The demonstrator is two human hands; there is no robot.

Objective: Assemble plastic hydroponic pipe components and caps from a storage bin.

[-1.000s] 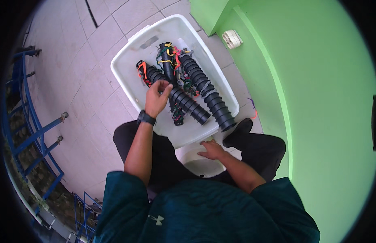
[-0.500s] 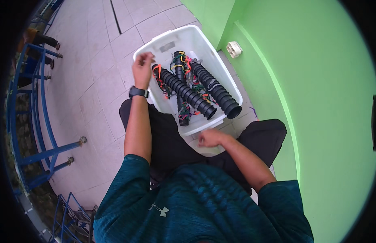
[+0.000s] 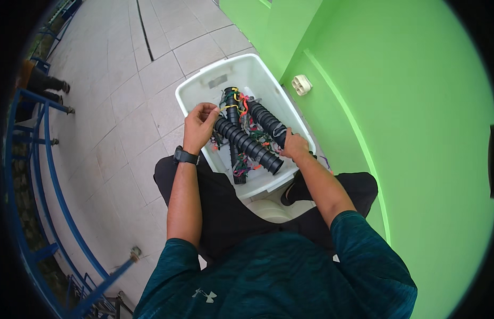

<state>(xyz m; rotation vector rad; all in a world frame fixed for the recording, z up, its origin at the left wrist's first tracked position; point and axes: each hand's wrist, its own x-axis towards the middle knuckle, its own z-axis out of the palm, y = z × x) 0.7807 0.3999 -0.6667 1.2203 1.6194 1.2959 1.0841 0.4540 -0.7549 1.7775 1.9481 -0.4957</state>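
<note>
A white plastic bin (image 3: 191, 87) holds several black ribbed tubes tangled with thin coloured strips (image 3: 241, 111). My right hand (image 3: 296, 144) is wrapped around the lower part of the right-hand tube (image 3: 265, 118), covering some of its ribs. At the upper end of the middle tube (image 3: 249, 144), my left hand (image 3: 200, 127) has its fingers curled and thumb close to them. What they pinch, if anything, is hidden. A third tube (image 3: 233, 154) lies beneath the middle one, crossing it.
A green wall (image 3: 417, 106) rises on the right, with a white wall socket (image 3: 301, 84) low on it. Blue metal railings (image 3: 55, 175) run along the left. Behind them, at far left, are a person's legs (image 3: 47, 82). My bent legs flank the bin's near end on the tiled floor (image 3: 124, 127).
My right hand has moved forward from the bin's near edge onto the right-hand tube. My left hand has come over the bin to the middle tube's upper end. The view has shifted.
</note>
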